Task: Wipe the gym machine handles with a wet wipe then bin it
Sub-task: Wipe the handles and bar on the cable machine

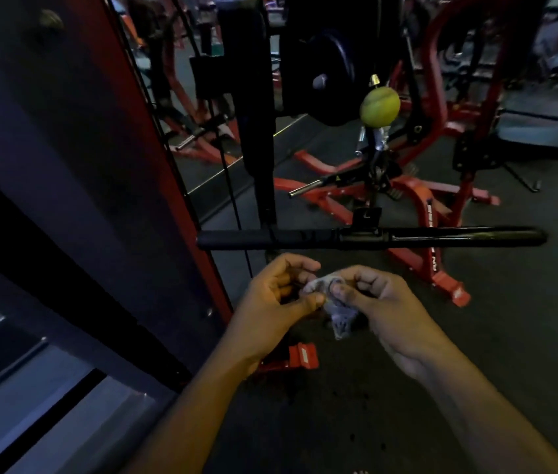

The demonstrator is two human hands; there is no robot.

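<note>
While both hands pinch wipe (335, 304), bar (369, 237) hangs just above grip.

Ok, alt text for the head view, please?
Both hands, left hand and right hand, pinch a crumpled wipe just below a black cable bar. A green ball sits on the cable above, with red machines behind.

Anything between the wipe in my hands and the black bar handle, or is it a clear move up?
Head view: nothing lies between the wet wipe, held by both hands, and the bar handle above it; only dark floor shows behind that gap.
</note>
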